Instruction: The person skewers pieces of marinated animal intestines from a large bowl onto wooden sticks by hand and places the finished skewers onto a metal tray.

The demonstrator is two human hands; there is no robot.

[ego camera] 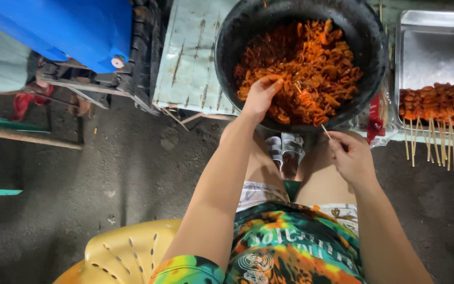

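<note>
Tie-dye shirt (290, 252), pale patterned shorts (261, 193), grey sandals (285, 150).

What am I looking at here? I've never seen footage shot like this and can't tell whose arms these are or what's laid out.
The one picture comes from a camera worn on a person's head, looking down, so both arms are that person's own. They sit facing a big dark bowl of orange marinated meat pieces. The left hand reaches into the meat, fingers pinching a piece. The right hand holds a thin wooden skewer near the bowl's edge. To the right, a metal tray carries finished skewers, sticks pointing toward the viewer. A yellow plastic chair stands at lower left.
</note>
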